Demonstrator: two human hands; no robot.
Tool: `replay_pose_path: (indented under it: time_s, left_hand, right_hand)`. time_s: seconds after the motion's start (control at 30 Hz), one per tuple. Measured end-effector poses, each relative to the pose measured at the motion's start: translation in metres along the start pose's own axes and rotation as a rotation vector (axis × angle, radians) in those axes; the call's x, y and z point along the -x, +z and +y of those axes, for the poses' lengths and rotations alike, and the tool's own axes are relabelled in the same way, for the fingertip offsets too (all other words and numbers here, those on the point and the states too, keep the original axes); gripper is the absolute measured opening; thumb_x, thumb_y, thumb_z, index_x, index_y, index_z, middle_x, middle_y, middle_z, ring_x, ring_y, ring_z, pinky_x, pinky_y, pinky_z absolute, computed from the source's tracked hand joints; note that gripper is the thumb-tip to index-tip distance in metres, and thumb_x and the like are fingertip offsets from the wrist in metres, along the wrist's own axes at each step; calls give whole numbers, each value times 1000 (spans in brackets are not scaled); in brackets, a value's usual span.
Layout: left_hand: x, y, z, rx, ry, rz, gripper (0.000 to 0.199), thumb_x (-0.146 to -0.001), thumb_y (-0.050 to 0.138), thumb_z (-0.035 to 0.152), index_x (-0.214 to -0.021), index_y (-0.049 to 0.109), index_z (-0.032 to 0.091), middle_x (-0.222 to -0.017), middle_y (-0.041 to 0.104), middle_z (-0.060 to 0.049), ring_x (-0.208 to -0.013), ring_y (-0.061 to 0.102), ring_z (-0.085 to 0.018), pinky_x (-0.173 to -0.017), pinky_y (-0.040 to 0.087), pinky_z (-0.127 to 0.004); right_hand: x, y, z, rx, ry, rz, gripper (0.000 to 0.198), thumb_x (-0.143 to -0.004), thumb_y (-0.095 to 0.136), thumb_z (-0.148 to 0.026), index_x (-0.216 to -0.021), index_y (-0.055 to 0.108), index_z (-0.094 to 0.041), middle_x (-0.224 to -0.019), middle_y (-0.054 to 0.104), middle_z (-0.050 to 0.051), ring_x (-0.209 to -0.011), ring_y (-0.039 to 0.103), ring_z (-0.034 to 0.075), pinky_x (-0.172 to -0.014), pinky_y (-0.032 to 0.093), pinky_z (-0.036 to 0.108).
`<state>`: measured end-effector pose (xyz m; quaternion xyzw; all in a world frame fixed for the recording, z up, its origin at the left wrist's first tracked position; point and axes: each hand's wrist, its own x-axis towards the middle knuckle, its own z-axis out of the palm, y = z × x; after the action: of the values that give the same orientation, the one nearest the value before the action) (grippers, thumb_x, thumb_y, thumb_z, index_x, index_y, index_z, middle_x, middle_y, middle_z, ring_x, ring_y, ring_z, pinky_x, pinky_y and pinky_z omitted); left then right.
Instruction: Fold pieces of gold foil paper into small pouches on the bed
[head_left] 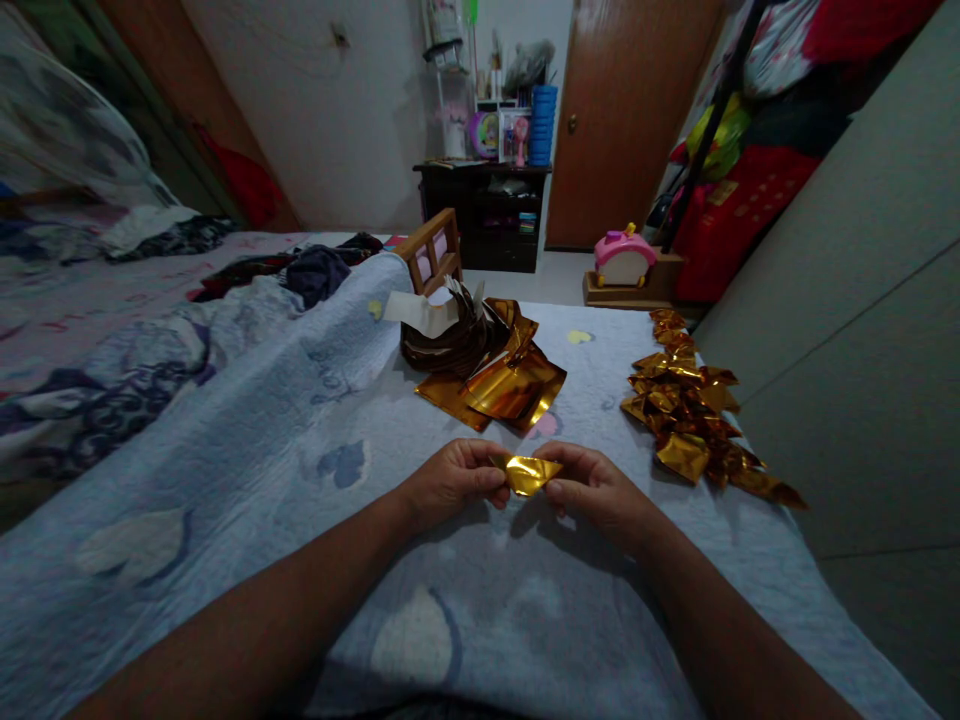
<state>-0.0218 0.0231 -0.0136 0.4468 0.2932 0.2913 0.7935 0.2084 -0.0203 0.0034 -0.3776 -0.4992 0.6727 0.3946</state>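
Between my two hands is a small folded piece of shiny gold foil paper point(529, 475), boat-like, with pointed ends. My left hand point(463, 472) pinches its left end between thumb and fingers. At the opposite end, the thumb and fingers of my right hand point(589, 483) are closed on it. Just beyond my hands lie loose gold foil sheets point(514, 388), partly overlapping. Behind them sits a curled stack of foil paper point(446, 340) with dark edges and a whitish sheet on top. To the right, a pile of folded gold foil pieces point(679, 405) stretches along the edge.
A pale blue cloth point(300, 560) with heart shapes covers the surface under my hands. Rumpled clothes point(247, 300) lie on the left. A wooden rail point(431, 250) rises behind the stack. Farther back are a dark cabinet point(484, 245), a brown door point(626, 130) and a pink toy point(624, 258).
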Motion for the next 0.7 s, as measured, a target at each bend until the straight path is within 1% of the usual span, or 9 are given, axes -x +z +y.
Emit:
replay_pose_path:
  time_s: [0.1,0.17,0.27,0.4,0.5,0.57,0.7]
  left_hand:
    - [-1,0,-2,44,-21,12,48,-61,95,43,-94,77,12,-78,73,-5,-58,61,-10,-59,48,-22]
    - [-2,0,-3,34,-9,12,48,-62,94,43,-94,77,12,-80,72,-5,-60,60,-10,-60,48,-22]
    - [-1,1,-3,-52,40,14,45,-65,91,47,-91,77,13,-82,70,-5,-65,58,-11,-61,46,-22]
    - [1,5,1,-127,95,22,46,-68,88,50,-97,77,16,-97,69,-7,-74,59,-13,-65,45,-24]
    - [2,7,4,-127,83,0,46,-69,88,51,-96,77,15,-88,68,-6,-73,57,-14,-68,44,-25]
    - [2,6,4,-128,71,-11,46,-69,87,52,-92,78,14,-80,67,-5,-70,55,-13,-66,42,-24]
    - [1,1,2,-141,52,-2,47,-67,88,53,-89,78,13,-73,65,-3,-66,53,-12,-63,39,-24]
  right_hand:
    - [-1,2,-1,17,-33,25,30,-77,80,-46,-92,72,-21,-79,61,0,-64,48,12,-57,38,25]
    - [-2,3,-1,11,-43,31,30,-77,80,-47,-90,72,-21,-79,61,1,-64,47,12,-58,38,26]
    - [-3,3,0,-8,-39,44,30,-75,81,-47,-87,72,-22,-78,62,1,-63,47,12,-56,38,26]
    - [-4,3,2,-49,-33,64,31,-72,84,-48,-85,71,-23,-77,62,0,-62,48,13,-55,38,26]
    - [-4,3,1,-62,-31,49,30,-72,84,-46,-85,71,-22,-77,61,0,-61,48,12,-56,38,26]
    - [-3,2,0,-41,-47,31,29,-75,82,-46,-83,72,-21,-79,61,1,-64,49,13,-58,39,27]
    - [-3,0,0,-39,-52,18,29,-78,81,-47,-79,71,-20,-78,60,1,-65,49,13,-60,39,27]
